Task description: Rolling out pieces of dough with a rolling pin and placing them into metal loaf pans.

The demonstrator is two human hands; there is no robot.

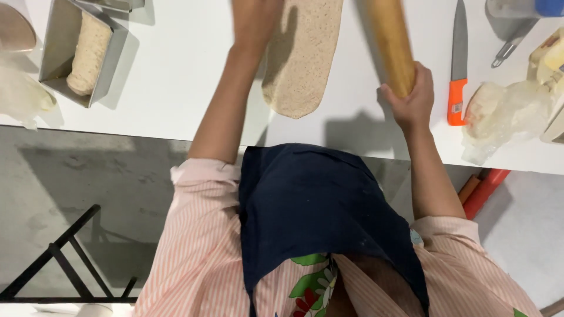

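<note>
A long flattened strip of pale speckled dough (302,56) lies on the white table (176,94), running away from me. My left hand (254,20) rests at the dough's left edge near the top of the view, partly cut off. My right hand (411,100) grips the near end of a wooden rolling pin (392,44), which lies to the right of the dough, apart from it.
A metal loaf tin (61,56) with a dough log inside sits at the left. An orange-handled knife (457,70) lies right of the pin, beside crumpled clear plastic (499,114). A black metal frame (64,258) stands on the floor below the table edge.
</note>
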